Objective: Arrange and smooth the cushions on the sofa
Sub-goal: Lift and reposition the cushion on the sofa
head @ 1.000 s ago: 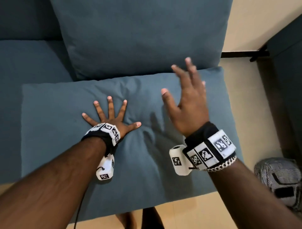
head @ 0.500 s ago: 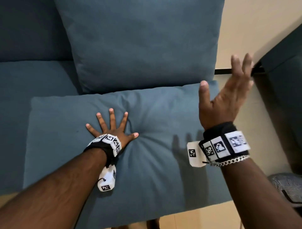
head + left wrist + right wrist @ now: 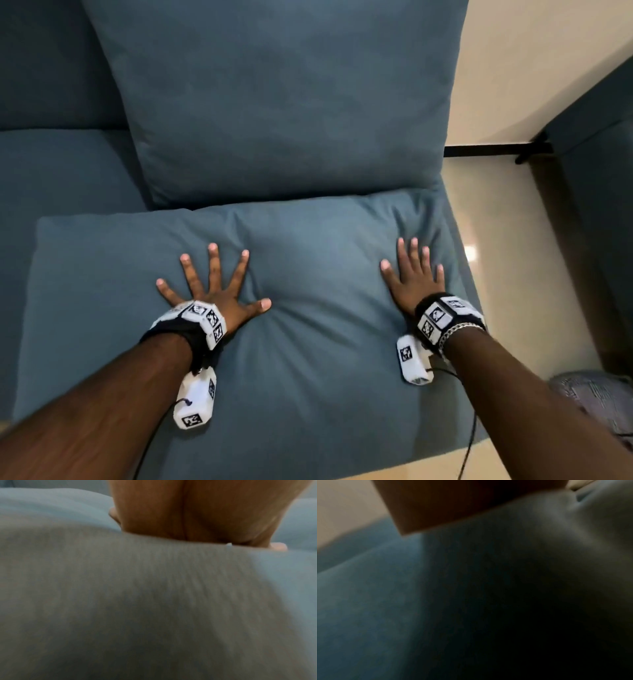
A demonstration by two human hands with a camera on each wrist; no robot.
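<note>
A blue seat cushion [image 3: 308, 377] lies flat across the sofa's front, creased around both hands. My left hand [image 3: 212, 284] presses on its middle with fingers spread straight. My right hand [image 3: 414, 274] presses flat near its right edge, fingers straight and close together. Behind them a large blue back cushion [image 3: 281, 102] leans upright against the sofa back. The left wrist view shows my palm [image 3: 197, 511] sunk into blue fabric [image 3: 137, 601]. In the right wrist view the heel of my hand [image 3: 453, 500] rests on dark, blurred cushion fabric [image 3: 368, 601].
Another blue seat section [image 3: 58, 171] lies to the left. Beige floor [image 3: 513, 240] runs along the sofa's right side, with a dark piece of furniture [image 3: 599, 205] beyond it and a checked grey bag [image 3: 596, 397] at the lower right.
My right hand, raised in the air to the right half a second ago, has come down flat onto the cushion's right side. The left hand stays pressed in place.
</note>
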